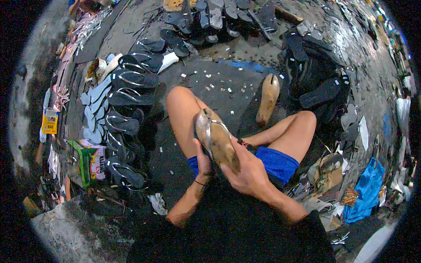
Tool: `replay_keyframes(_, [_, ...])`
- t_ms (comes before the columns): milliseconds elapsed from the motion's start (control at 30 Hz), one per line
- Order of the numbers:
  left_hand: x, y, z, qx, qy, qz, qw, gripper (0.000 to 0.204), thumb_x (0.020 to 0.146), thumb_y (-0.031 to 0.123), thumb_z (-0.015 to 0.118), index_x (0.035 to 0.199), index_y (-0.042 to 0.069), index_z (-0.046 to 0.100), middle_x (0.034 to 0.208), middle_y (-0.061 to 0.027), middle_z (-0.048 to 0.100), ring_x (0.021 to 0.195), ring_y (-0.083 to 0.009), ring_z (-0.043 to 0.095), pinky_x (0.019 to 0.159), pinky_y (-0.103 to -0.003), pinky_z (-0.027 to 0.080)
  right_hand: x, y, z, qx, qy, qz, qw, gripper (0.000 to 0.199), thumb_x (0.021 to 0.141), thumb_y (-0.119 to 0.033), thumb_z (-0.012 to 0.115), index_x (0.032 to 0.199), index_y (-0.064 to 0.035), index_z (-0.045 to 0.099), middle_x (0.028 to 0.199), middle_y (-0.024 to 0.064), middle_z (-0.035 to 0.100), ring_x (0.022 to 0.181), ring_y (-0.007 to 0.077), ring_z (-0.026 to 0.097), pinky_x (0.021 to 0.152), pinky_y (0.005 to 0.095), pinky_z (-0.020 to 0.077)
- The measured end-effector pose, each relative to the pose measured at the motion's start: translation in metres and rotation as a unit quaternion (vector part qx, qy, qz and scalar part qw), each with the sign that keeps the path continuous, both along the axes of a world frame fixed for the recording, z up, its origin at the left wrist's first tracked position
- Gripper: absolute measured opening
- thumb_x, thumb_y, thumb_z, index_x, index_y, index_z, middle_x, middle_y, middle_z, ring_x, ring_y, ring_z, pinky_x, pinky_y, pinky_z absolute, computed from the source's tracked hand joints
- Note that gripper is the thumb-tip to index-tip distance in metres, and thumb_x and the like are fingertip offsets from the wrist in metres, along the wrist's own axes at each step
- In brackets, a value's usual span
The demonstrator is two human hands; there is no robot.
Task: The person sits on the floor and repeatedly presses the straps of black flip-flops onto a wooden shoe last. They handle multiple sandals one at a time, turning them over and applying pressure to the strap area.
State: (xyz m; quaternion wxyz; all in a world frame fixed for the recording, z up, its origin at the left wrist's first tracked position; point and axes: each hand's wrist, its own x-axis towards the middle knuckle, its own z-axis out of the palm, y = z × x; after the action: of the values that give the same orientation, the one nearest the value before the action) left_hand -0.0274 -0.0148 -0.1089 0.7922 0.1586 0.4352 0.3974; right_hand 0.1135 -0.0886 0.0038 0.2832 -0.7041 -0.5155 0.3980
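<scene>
A worn wooden shoe last is held in front of me above my crossed legs, its toe end pointing away and slightly left. Silvery sandal straps lie across its front part, and a dark sole edge shows along its left side. My left hand grips that left side, thumb up and fingers hidden underneath. Around the heel end and right side, my right hand is closed. A second wooden last with a slot in its toe lies on the ground beyond my right shin.
Black sandals with silvery straps are lined up at left, beside grey-blue sole pieces and a green box. More soles are piled at the far side. Black soles fill a dark container at right, near a blue bag.
</scene>
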Motion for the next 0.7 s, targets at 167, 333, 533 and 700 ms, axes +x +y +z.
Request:
replay_keyframes(167, [-0.004,0.007,-0.01,-0.035,0.016,0.009,0.999,0.083,0.099,0.07,0.023,0.146,0.004,0.041,0.143,-0.0148,0.051,0.131,-0.0287,0.05,0.112,-0.044,0.039,-0.025,0.039,-0.03,0.062,-0.073,-0.05,0.994,0.068,0.084,-0.028,0.071,0.138,0.0046,0.046,0.117,0.0289,0.064,0.097,0.0423,0.068,0.082,0.0459,0.0568])
replay_keyframes(333, [0.011,0.038,-0.007,-0.012,-0.129,-0.073,0.989,0.07,0.101,0.06,0.038,0.141,0.003,0.046,0.135,-0.0144,0.057,0.119,-0.0278,0.059,0.103,-0.043,0.048,-0.013,0.037,-0.016,0.184,-0.089,-0.107,0.973,0.063,0.082,-0.019,0.075,0.136,0.0009,0.051,0.124,0.0254,0.062,0.11,0.0405,0.064,0.09,0.0424,0.0545])
replay_keyframes(533, [0.03,0.053,-0.001,0.18,0.024,-0.169,0.969,0.063,0.095,0.048,0.063,0.129,-0.004,0.052,0.116,-0.012,0.064,0.101,-0.0221,0.064,0.089,-0.037,0.054,0.005,0.038,-0.009,0.207,-0.172,-0.126,0.955,0.078,0.075,-0.015,0.077,0.142,0.0023,0.043,0.134,0.0233,0.055,0.119,0.0394,0.057,0.1,0.0443,0.048])
replay_keyframes(700, [0.037,0.065,0.048,0.253,0.125,-0.239,0.929,0.076,0.086,0.052,0.072,0.131,-0.005,0.049,0.12,-0.0118,0.062,0.104,-0.0219,0.062,0.09,-0.036,0.053,0.025,0.033,-0.006,0.211,-0.1,-0.054,0.971,0.091,0.067,-0.021,0.083,0.144,0.0016,0.04,0.135,0.0231,0.055,0.117,0.0411,0.057,0.097,0.0453,0.0492])
